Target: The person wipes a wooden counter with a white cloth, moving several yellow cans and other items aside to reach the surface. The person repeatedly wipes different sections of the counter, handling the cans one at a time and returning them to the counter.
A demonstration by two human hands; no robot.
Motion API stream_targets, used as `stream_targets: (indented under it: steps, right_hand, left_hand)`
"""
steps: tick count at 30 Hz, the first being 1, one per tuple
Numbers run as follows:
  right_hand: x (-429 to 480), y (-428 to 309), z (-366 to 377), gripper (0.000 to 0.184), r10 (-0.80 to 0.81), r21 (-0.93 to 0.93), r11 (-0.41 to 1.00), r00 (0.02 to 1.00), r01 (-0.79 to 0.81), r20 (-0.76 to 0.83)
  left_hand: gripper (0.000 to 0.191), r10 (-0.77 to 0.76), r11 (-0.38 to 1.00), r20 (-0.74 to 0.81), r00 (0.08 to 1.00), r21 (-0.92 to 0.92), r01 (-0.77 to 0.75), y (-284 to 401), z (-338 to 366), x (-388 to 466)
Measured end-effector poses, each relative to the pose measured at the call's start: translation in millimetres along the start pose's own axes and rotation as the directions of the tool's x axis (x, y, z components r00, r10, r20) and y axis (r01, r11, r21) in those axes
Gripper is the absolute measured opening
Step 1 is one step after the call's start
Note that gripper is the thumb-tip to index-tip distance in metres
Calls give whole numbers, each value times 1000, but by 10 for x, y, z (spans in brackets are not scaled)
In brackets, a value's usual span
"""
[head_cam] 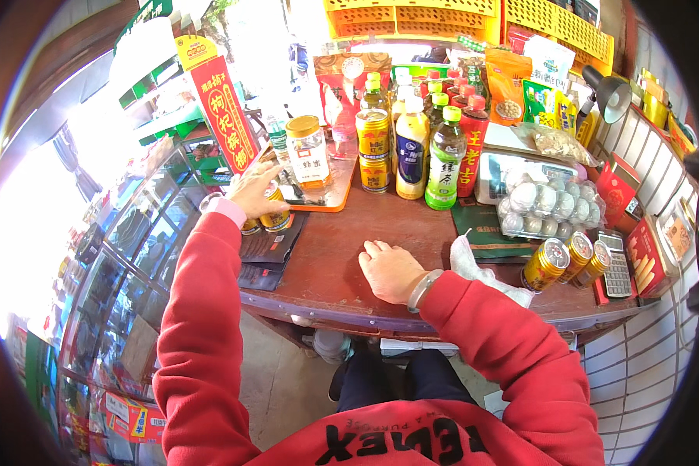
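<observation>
My left hand [258, 193] is at the left of the desk, its thumb and fingers around the upper part of a gold drink can [276, 216]. Whether it grips the can is unclear. Beside that can stands a second gold can [250, 226], partly hidden by my hand and wrist. Both are near dark printed bags [268, 251] lying flat. My right hand [387, 272] rests palm down on the brown desktop [332, 250], holding nothing. A pale cloth [482, 272] lies to its right.
Behind my hands stand a clear plastic jar [309, 154] on an orange-edged tray [320, 207], stacked gold cans [374, 175] and several drink bottles [446, 157]. At right are egg cartons [550, 204], three tilted gold cans [546, 265] and a calculator [616, 268]. A glass display case [116, 274] flanks the left.
</observation>
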State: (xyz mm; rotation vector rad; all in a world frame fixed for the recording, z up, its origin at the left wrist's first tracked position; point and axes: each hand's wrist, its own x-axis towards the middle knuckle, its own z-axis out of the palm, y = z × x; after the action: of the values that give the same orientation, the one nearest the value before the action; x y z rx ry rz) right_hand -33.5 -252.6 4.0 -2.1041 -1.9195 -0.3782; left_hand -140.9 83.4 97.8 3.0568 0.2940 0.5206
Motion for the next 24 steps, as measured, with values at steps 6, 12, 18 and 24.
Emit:
stream_targets:
  steps: [6,12,18,24]
  right_hand:
    - [-75,61,3,20,36,-14,999,999,-36,-10]
    - [-6,14,-38,22,13,-1,1000,1000,-13,9]
    - [-8,-25,-90,23,25,12,1000,999,-26,44]
    - [-39,-23,-75,25,21,-13,1000,1000,-21,15]
  left_hand:
    - [94,-144,843,-19,989,-526,113,1142,-101,631]
    - [102,-336,487,-195,922,-873,-8,1572,416,1239]
    - [69,-412,545,-274,869,-838,-6,1320,968,1819]
    - [58,-427,558,-319,846,-830,-31,1305,1035,1891]
